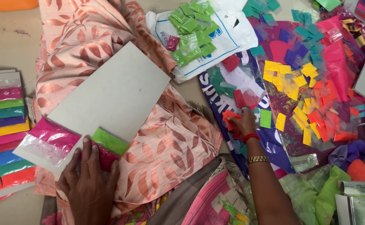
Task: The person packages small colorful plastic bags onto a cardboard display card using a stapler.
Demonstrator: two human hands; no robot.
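On grey card, glossy pink sachet

Grey card flat on lap, tilted; pink packet + green packet on its lower end. Red packet w/ loose pile.

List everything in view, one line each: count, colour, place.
grey card: one, grey, on the lap.
pink packet: one, on the card's lower corner.
green packet: one, beside the pink packet.
finished card: one, rows of mixed colours, far left.
green packets: a heap, on a white bag, top centre.
loose packets: many, yellow, orange, blue, right.
left hand: pressing a dark pink packet.
right hand: on red packets.
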